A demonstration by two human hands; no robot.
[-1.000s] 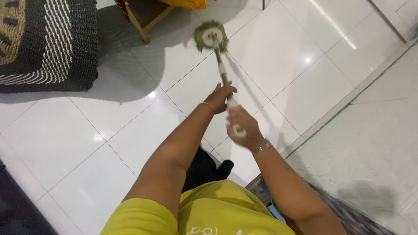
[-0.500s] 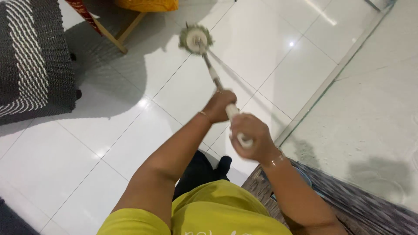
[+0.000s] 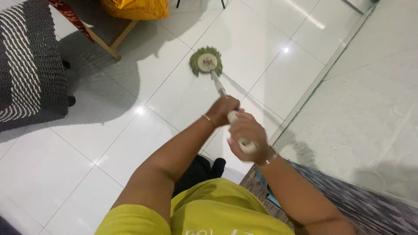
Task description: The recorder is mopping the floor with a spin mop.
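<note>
White glossy floor tiles (image 3: pixel 109 143) carry a spin mop (image 3: pixel 206 62), its round green head flat on a tile and its handle slanting back toward the person. The right hand (image 3: pixel 247 135) is wrapped tightly around the handle's end; the left hand (image 3: pixel 223 110) is clenched further down.

We have a single view, from a camera worn on the head, and we look steeply down and forward over our own chest and yellow shirt (image 3: pixel 204 213). Our arms run up the middle of the picture, close to the lens, with the left hand (image 3: pixel 224 109) and right hand (image 3: pixel 247 135) near its centre. The white tiled floor (image 3: pixel 109 143) lies farther below and fills most of the picture. No second view shares the scene.
</note>
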